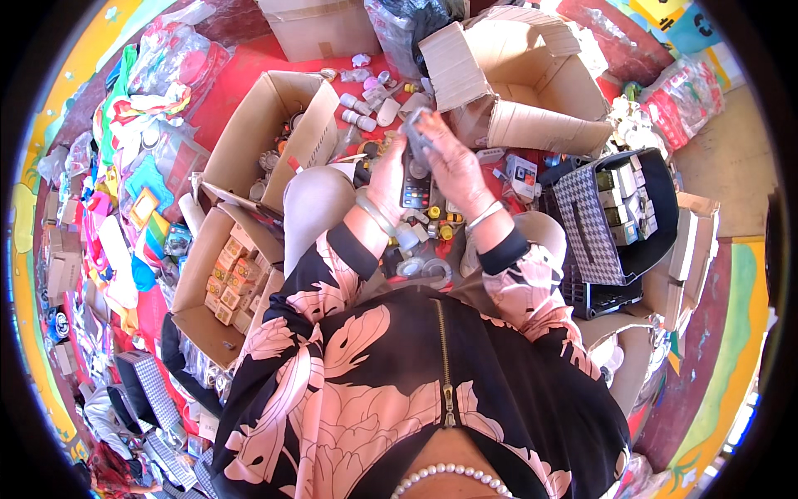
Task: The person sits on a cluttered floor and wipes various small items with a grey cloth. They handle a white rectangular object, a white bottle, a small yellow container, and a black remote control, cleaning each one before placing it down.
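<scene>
Between my knees, my left hand [386, 180] is closed round a black remote control [415, 195] with small coloured buttons at its lower end. My right hand [456, 170], partly blurred, lies over the upper end of the remote. Its fingers pinch a thin grey piece [413, 126] that looks like cloth or soft plastic, pressed against the remote. The far end of the remote is hidden under it. Below my hands, small yellow-capped items [446, 231] and clear round pieces [410, 267] lie on the floor.
An open carton [218, 158] and a carton of small boxes [197, 287] stand left. White bottles [357, 120] lie ahead, beside a large open carton [524, 125]. A houndstooth-patterned bin [573, 220] holding small boxes leans at right. Clothes and plastic bags [170, 162] crowd the far left.
</scene>
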### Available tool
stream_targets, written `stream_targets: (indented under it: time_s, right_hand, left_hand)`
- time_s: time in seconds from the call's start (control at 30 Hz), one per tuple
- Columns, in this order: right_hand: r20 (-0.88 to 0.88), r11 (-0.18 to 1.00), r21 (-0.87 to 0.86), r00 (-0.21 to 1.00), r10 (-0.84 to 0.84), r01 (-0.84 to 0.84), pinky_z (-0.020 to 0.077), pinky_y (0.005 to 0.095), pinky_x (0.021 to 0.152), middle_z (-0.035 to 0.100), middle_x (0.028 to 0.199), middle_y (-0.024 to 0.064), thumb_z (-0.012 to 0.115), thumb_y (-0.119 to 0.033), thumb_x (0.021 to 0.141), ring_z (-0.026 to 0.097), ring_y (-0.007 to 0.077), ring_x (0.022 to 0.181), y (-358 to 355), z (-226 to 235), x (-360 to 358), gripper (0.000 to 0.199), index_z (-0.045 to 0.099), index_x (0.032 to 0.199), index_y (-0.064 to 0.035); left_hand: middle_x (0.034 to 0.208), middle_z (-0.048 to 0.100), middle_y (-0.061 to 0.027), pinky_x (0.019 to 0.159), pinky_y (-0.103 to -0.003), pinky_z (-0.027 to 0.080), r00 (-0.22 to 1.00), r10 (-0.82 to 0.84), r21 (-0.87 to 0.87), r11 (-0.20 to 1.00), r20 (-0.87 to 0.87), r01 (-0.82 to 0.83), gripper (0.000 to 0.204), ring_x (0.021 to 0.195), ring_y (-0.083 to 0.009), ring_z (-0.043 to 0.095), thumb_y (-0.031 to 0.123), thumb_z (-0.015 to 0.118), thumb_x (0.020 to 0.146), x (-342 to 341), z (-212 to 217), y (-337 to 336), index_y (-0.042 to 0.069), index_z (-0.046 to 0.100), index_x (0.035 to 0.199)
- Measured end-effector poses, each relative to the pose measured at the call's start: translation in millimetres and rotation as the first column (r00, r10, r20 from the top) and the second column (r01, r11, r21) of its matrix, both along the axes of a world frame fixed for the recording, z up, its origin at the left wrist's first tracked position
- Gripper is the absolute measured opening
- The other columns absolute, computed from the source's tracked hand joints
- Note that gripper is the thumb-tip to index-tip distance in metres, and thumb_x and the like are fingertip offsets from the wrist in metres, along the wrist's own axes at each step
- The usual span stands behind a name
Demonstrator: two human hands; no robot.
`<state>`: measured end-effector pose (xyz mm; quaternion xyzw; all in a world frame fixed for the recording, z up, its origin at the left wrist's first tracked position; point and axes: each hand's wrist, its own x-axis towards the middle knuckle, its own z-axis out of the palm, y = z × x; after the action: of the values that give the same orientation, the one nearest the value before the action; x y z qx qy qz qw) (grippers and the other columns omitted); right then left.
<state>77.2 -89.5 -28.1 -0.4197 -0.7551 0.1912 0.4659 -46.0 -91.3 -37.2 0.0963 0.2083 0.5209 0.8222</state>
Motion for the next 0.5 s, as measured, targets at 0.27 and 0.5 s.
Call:
stream_targets:
  time_s: [0.27, 0.5]
  right_hand:
    - [0.097, 0.959, -0.118, 0.958, 0.269, -0.258, 0.0388, 0.0388, 0.099, 0.055, 0.12, 0.0174, 0.054, 0.007, 0.076, 0.047, 0.0327, 0.12, -61, 14, -8, 0.038, 0.059, 0.112, -0.0065]
    - [-0.312, 0.682, -0.641, 0.931, 0.187, -0.352, 0.0395, 0.0325, 0.098, 0.056, 0.122, 0.0107, 0.048, 0.001, 0.087, 0.05, 0.0199, 0.117, -99, 20, 21, 0.03, 0.055, 0.117, -0.0025]
  left_hand:
    - [0.083, 0.062, -0.0111, 0.063, -0.035, 0.053, 1.0, -0.023, 0.085, 0.996, 0.014, 0.022, 0.041, 0.073, -0.0216, 0.062, 0.042, 0.044, 0.093, -25, -36, 15, 0.003, 0.056, 0.102]
    - [0.08, 0.06, -0.0107, 0.069, -0.035, 0.052, 0.98, 0.195, -0.04, 0.98, 0.032, -0.193, 0.036, 0.071, -0.0226, 0.059, 0.033, 0.058, 0.088, -20, -10, 13, 0.0, 0.056, 0.1]
